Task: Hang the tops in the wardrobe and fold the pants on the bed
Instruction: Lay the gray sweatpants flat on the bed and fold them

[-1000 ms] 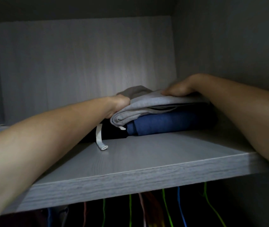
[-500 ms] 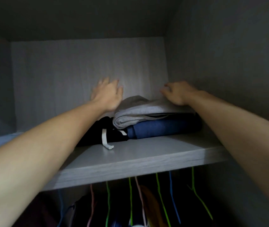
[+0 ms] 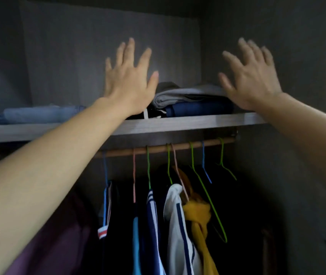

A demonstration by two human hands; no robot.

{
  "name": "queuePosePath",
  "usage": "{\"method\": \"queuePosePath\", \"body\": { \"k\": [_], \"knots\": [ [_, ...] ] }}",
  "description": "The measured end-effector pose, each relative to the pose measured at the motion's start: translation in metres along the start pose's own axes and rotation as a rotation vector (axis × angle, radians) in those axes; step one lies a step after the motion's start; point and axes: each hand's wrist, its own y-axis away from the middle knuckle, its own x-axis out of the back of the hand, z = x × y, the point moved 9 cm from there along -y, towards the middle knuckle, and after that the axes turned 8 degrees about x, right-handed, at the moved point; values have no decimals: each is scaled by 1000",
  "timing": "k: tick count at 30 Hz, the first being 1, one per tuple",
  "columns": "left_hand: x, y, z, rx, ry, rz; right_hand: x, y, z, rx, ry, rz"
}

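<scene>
A: Where are the folded pants?

B: On the wardrobe shelf [image 3: 178, 124], in a small stack toward its right end. Grey pants [image 3: 186, 94] lie on top, dark blue pants [image 3: 198, 110] under them. Something black with a white cord [image 3: 147, 115] pokes out at the stack's left foot.

A: And the hands?

B: Both are raised in front of the shelf, backs toward the camera. The left hand [image 3: 127, 84] has its grip apart, fingers straight and spread, holding nothing. The right hand [image 3: 251, 82] is the same, fingers fanned, a little blurred.

A: How does the stack lie from them?

B: Between them and lower, about level with the heels of the palms. Its long axis runs left to right along the shelf's front edge. The rounded fold of the grey pants faces the left hand's thumb side. The right hand covers the stack's right end in this view. I cannot tell whether either palm touches cloth.

A: Which hand is nearer?

B: Much the same; the stack sits fairly midway.

A: Your read on the step?

B: The stack looks settled, so I'd judge these pants stowed. Below, tops [image 3: 178, 225] hang from the rail [image 3: 158, 148] on coloured hangers. A bare green hanger [image 3: 223, 165] hangs near the rail's right end, handy if another top remains.
</scene>
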Motion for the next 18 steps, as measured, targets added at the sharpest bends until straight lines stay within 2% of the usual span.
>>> {"method": "queuePosePath", "body": {
  "k": [8, 14, 18],
  "knots": [
    [10, 110, 37, -54, 251, 222, 53, 117, -28, -29, 37, 84],
    [-1, 157, 114, -20, 411, 106, 82, 194, 10, -79, 121, 52],
    [22, 172, 191, -56, 481, 120, 111, 235, 66, -94, 171, 19]
  ]
}}
